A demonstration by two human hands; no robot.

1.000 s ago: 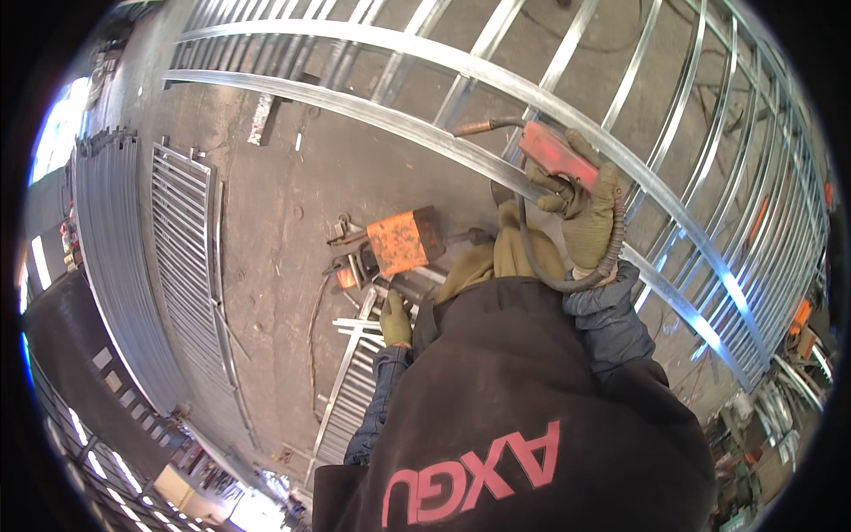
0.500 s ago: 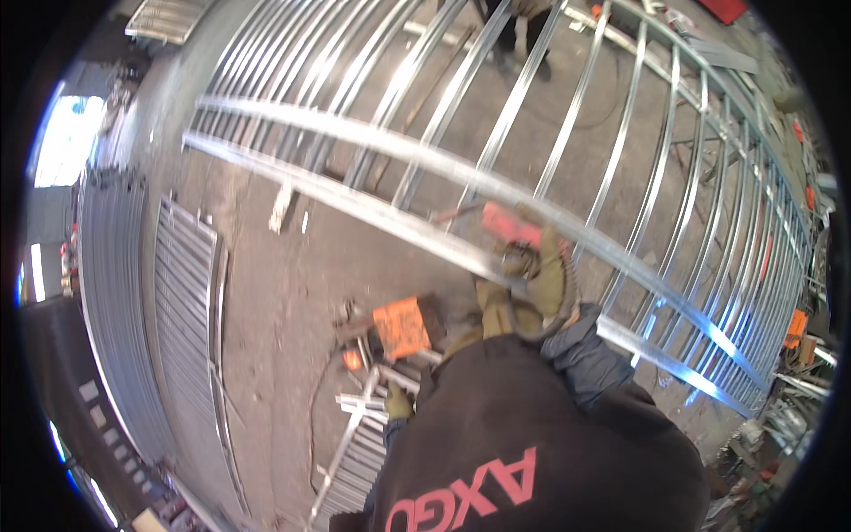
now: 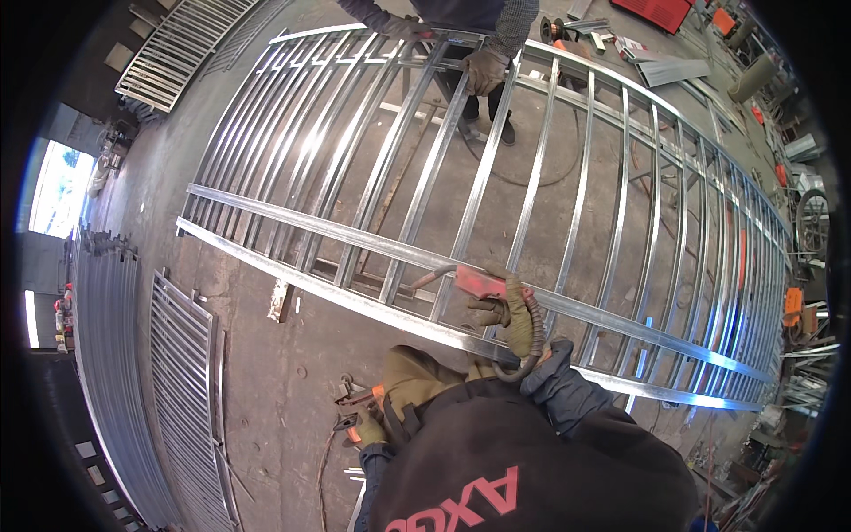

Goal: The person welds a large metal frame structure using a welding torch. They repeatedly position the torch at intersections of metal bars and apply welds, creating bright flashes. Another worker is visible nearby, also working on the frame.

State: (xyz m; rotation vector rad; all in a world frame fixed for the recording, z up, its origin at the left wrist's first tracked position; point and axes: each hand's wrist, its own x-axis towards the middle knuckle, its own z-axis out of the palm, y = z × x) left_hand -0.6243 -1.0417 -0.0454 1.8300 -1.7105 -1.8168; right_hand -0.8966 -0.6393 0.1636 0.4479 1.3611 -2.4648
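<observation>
In my gloved right hand (image 3: 516,312) is a welding torch (image 3: 479,282) with a red handle, a curved neck pointing left and a ribbed cable sleeve. It sits over the near rails of a large shiny metal frame (image 3: 355,235) with many parallel bars. Low at the left, beside my knee, my gloved left hand (image 3: 370,429) is closed around an orange-and-black tool (image 3: 352,434); its kind is unclear. Across the frame, a person's gloved hand (image 3: 485,71) rests on the far rail, and their other glove (image 3: 403,27) is near it.
Stacked grey bars (image 3: 111,355) and a barred panel (image 3: 182,355) lie on the left. Another panel (image 3: 182,49) is at the far left. A red machine (image 3: 651,11) stands far right, near scrap metal along the right side. A cable (image 3: 321,474) runs across the floor.
My view has tipped up, bringing the other person into sight. The torch has shifted slightly left along the frame. My left hand has gone from beside a small barred panel to the orange-and-black tool.
</observation>
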